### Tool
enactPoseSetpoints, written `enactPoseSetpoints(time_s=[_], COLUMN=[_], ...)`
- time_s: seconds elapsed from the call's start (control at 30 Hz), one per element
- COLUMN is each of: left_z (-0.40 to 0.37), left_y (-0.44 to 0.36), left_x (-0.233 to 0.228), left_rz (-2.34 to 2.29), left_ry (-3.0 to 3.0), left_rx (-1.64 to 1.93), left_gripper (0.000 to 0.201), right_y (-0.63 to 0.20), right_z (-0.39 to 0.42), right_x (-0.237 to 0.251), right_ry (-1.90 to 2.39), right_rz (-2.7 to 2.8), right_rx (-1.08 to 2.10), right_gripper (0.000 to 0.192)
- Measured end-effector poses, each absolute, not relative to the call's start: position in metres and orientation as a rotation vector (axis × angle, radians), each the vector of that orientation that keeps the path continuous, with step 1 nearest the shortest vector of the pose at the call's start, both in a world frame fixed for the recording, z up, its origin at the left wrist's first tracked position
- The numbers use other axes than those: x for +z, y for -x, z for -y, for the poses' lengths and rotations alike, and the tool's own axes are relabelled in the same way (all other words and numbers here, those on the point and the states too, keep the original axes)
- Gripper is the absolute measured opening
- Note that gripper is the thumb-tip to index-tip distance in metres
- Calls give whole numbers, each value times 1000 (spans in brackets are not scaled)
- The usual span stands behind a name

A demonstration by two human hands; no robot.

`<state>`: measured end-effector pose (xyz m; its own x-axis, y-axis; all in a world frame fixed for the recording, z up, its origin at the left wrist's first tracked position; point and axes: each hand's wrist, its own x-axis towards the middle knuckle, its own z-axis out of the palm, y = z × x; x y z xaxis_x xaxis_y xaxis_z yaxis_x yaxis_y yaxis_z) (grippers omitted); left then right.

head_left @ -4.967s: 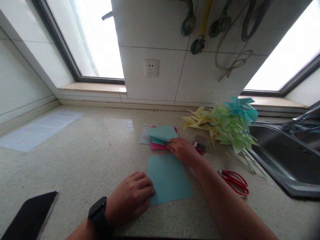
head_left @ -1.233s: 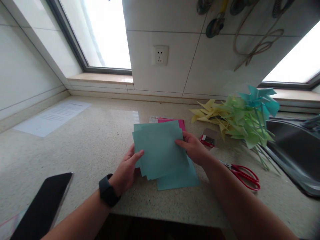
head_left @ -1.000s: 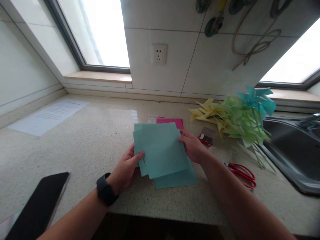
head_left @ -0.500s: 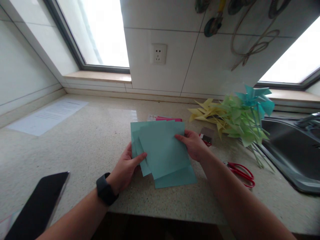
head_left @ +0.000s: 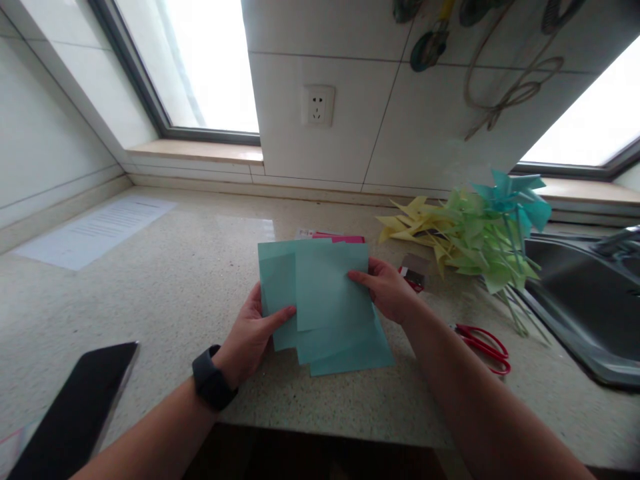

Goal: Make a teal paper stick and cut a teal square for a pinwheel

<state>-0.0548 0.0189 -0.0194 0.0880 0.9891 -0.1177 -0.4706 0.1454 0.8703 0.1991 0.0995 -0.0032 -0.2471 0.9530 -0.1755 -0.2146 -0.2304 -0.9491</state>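
Note:
Several square sheets of light teal paper (head_left: 333, 287) overlap, fanned out, above the counter in front of me. My left hand (head_left: 263, 323) grips their left side, thumb on top and fingers hidden beneath. On the right edge, my right hand (head_left: 383, 283) pinches the upper sheets with its thumb on the face. One teal sheet sticks out lowest, toward the counter's front edge. Just past the papers' top edge shows a pink flat item (head_left: 340, 237), mostly covered. Red-handled scissors (head_left: 485, 347) lie right of my right forearm.
Yellow, green and blue pinwheels (head_left: 480, 233) lie piled at the right, beside the steel sink (head_left: 585, 300). A small packet with red (head_left: 413, 273) is near my right hand. A printed sheet (head_left: 100, 230) lies back left; a black tablet-like slab (head_left: 75, 407) lies front left.
The top teal sheets have shifted and straightened, and more of the sheet beneath shows on the left. Both hands keep nearly the same places.

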Motion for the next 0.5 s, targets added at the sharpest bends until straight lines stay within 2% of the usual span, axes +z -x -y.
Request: enactPoseSetpoints(time_s=[0.3,0.37,0.5], left_z=[-19,-18,-18], left_y=[54,53,53], left_x=[-19,-16,-11], left_rz=[-890,-897,-969], left_ry=[-764,-760,-766], left_rx=[1290,1310,1397], left_gripper=[60,71,116], right_y=[-201,-201,-201], right_z=[-102,-101,-101], right_x=[-3,-2,0], right_ry=[1075,1092,1129], right_rz=[1062,1055,1027], right_rx=[1593,1590,1563], right_gripper=[34,33,33])
